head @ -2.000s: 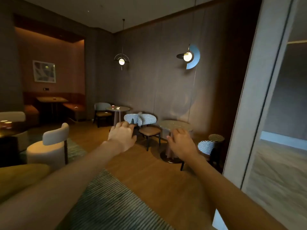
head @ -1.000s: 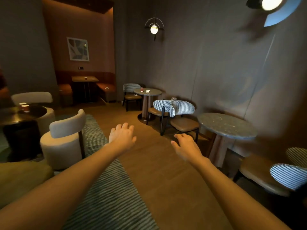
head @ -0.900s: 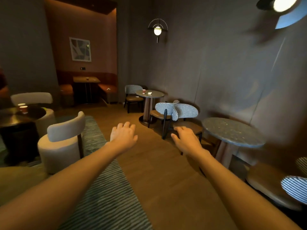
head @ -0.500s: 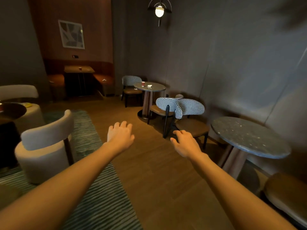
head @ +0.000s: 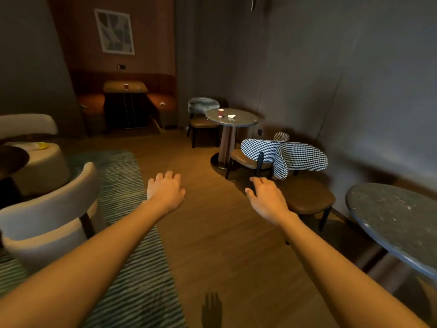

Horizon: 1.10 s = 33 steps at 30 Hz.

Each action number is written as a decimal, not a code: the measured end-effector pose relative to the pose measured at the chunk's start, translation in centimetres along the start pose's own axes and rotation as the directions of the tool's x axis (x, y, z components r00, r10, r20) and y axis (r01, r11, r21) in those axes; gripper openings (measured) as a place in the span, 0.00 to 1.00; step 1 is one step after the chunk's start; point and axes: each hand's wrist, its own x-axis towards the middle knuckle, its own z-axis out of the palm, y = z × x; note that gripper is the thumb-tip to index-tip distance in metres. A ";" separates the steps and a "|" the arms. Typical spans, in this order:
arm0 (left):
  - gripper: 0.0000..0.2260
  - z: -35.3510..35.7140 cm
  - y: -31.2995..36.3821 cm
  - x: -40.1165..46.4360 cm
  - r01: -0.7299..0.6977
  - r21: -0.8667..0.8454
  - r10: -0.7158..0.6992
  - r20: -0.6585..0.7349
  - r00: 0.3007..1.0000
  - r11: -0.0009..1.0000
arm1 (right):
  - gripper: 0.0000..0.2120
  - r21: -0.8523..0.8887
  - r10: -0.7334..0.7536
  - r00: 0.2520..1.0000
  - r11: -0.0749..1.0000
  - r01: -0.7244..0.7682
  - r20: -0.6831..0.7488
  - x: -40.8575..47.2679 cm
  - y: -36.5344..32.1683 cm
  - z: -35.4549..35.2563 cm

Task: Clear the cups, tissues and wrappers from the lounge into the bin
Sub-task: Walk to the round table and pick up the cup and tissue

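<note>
So the view has been carried further into the lounge compared with a moment back: the doorway edge is gone and the round table (head: 231, 117) with the litter now sits bigger and nearer the middle. Nothing has been picked up yet, so the clearing is judged to be barely started, and this stretch is just the walk over.

Nearest, both hands are held out over the wooden floor (head: 212, 245), well short of that table. The left hand (head: 165, 191) and right hand (head: 266, 200) are kept apart, fingers loosely spread, nothing held in either.

Between the hands and that table, two houndstooth chairs (head: 283, 155) are parked. On the table itself a red cup (head: 220, 112) is stood upright, with a crumpled tissue (head: 231, 116) just beside it. A third chair is tucked behind it.

Further back from that table, a booth table (head: 125, 87) is seen with another small cup (head: 126, 86), and something white is left on the booth seat (head: 162, 104).

No bin is spotted anywhere.
</note>
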 end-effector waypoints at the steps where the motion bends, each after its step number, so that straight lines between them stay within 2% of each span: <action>1: 0.22 1.2 -0.2 2.0 0.013 0.005 -0.013 0.038 0.999 1.000 | 0.23 -0.004 0.000 1.000 1.000 0.000 0.025 2.0 0.2 1.4; 3: 0.22 3.3 -0.6 6.3 0.011 0.013 -0.012 0.080 0.997 1.000 | 0.23 -0.009 0.002 0.998 1.000 -0.001 0.067 6.1 0.6 4.1; 6: 0.23 5.1 -1.8 14.3 -0.035 0.001 0.035 0.046 0.998 0.999 | 0.23 -0.015 0.023 0.995 1.000 -0.021 0.092 13.4 1.0 7.2; 9: 0.23 5.7 -3.4 23.0 -0.083 -0.031 0.082 -0.012 0.997 0.996 | 0.22 -0.012 0.035 0.997 0.999 -0.034 0.076 22.0 0.6 8.6; 15: 0.21 6.0 -5.3 39.0 -0.112 -0.063 0.110 -0.026 0.994 0.992 | 0.21 0.019 0.051 0.998 0.999 -0.050 -0.022 37.2 -0.2 10.2; 18: 0.21 7.8 -5.6 45.5 -0.145 -0.074 0.144 -0.015 0.989 0.987 | 0.21 0.021 0.067 0.998 0.998 -0.066 -0.017 43.2 0.7 13.0; 24: 0.23 13.7 -4.6 59.1 -0.161 -0.055 0.164 0.049 0.985 0.985 | 0.21 0.018 0.077 0.992 0.997 -0.079 0.096 56.4 4.7 19.6; 27: 0.22 14.5 -3.0 67.9 -0.161 -0.047 0.164 0.053 0.985 0.986 | 0.20 0.008 0.048 0.998 0.999 -0.048 0.026 64.8 7.7 20.4; 30: 0.22 13.9 -0.6 76.9 -0.163 -0.063 0.164 0.003 0.986 0.985 | 0.16 -0.088 -0.006 1.000 0.996 0.007 0.004 73.2 11.1 19.6; 33: 0.22 15.2 1.4 83.8 -0.184 -0.073 0.183 -0.020 0.983 0.980 | 0.15 -0.078 -0.001 1.000 0.997 -0.001 -0.029 80.1 13.7 19.8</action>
